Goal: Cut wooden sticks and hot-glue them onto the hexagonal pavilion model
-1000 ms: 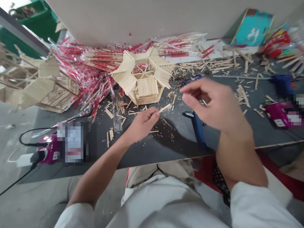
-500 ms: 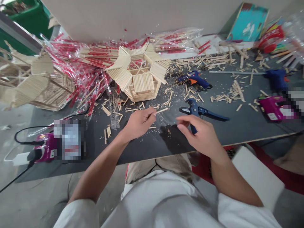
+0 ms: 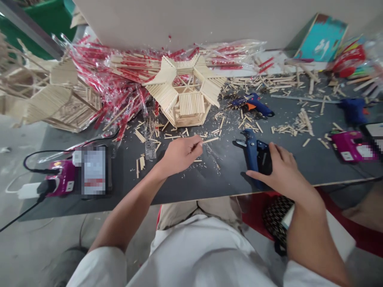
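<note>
Fingers of the left hand (image 3: 183, 155) clamp one end of a stick (image 3: 212, 140), its free end pointing right, on the near side of the model (image 3: 192, 103). Over to the right, the right hand (image 3: 283, 173) spreads thumb and fingers apart around the cutter (image 3: 251, 153); contact, I cannot tell. Beyond, on the cutter's far side, lies a glue gun (image 3: 261, 108).

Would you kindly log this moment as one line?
left hand: pinching wooden stick | right hand: open around blue cutter, contact unclear | glue gun: lying beyond blue cutter | stick model: beyond left hand
</note>
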`<action>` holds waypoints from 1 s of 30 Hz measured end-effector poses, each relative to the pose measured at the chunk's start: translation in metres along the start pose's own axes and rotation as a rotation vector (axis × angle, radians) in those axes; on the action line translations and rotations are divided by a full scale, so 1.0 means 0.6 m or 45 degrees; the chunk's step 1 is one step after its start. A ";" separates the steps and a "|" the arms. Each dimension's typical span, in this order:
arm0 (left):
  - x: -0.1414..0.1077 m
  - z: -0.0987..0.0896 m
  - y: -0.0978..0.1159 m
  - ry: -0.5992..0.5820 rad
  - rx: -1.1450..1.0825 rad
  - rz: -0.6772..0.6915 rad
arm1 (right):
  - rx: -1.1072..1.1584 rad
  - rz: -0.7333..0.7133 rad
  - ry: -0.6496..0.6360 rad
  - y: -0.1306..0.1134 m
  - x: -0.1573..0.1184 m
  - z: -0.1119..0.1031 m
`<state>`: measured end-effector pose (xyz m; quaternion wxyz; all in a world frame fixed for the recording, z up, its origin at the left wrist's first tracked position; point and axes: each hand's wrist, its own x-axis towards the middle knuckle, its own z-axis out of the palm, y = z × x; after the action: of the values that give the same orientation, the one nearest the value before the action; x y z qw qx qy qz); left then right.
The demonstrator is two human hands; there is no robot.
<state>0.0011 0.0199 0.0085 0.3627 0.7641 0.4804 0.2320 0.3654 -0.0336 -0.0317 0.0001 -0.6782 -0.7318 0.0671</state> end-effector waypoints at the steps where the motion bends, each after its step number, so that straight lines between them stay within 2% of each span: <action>1: 0.000 0.000 0.000 0.007 0.008 -0.002 | -0.023 0.013 -0.017 -0.005 -0.002 -0.003; 5: -0.001 0.001 -0.005 0.036 0.019 -0.010 | -0.138 0.058 -0.027 -0.030 0.000 -0.019; 9: -0.001 0.003 -0.009 0.029 0.021 -0.017 | -0.246 0.004 0.022 -0.042 0.001 -0.024; 15: 0.002 0.002 -0.009 0.079 0.003 -0.108 | -0.274 -0.035 0.038 -0.051 -0.008 -0.020; 22: 0.002 0.003 -0.009 0.091 0.033 -0.130 | -0.295 -0.033 0.101 -0.078 -0.014 -0.022; 25: 0.002 0.005 -0.015 0.097 0.072 -0.082 | -0.160 -0.077 0.005 -0.064 -0.012 -0.038; 28: 0.003 0.006 -0.022 0.089 0.008 0.062 | 0.166 -0.117 -0.142 -0.051 -0.009 -0.059; 30: 0.003 0.006 -0.025 0.093 -0.067 0.108 | 0.395 -0.146 -0.206 -0.057 -0.008 -0.071</action>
<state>-0.0042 0.0247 -0.0053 0.3548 0.7648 0.4544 0.2876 0.3359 -0.0367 0.0146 0.0497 -0.6196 -0.7478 0.2334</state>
